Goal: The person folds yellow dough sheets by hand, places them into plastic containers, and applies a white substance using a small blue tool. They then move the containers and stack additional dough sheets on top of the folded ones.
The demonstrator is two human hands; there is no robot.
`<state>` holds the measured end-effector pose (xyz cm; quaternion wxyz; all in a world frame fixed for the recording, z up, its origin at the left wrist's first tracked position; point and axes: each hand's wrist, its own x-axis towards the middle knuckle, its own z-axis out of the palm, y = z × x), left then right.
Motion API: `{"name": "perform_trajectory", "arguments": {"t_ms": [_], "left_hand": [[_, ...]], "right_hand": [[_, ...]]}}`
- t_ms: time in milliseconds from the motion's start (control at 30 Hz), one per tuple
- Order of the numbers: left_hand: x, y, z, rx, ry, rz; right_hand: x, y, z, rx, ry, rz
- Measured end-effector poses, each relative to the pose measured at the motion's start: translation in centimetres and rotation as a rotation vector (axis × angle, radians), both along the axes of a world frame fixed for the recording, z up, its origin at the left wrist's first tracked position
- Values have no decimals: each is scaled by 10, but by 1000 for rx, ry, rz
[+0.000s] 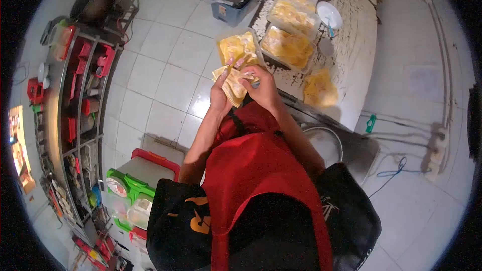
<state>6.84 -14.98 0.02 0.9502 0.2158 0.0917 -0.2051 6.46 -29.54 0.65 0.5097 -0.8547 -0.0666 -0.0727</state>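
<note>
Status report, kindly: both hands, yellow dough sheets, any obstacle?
Left hand holding yellow dough sheets. Right hand at their edge, pinch unclear. Filled plastic tub just beyond; nothing visibly blocking.

The left hand (221,90) grips a stack of thin, square yellow sheets (232,88); the right hand (262,86) touches it. Three rectangular translucent plastic containers (287,65) line the worn white table's (355,62) left edge. A loose yellow sheet pile (320,88) lies by its near edge.
</note>
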Motion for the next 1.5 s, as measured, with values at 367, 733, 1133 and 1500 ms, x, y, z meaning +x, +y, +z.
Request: {"name": "perform_trajectory", "arguments": {"t_ms": [367,733,1133,1500], "left_hand": [[5,-15,-27,439,168,-273],[3,12,2,554,168,-53],[-7,28,23,749,179,87],[-7,26,28,792,108,14]], "right_hand": [[10,-71,24,207,239,228],[72,-361,-140,-1023,263,-612],[89,-457,-253,-1043,81,-111],[12,-19,70,-230,-165,342]]}}
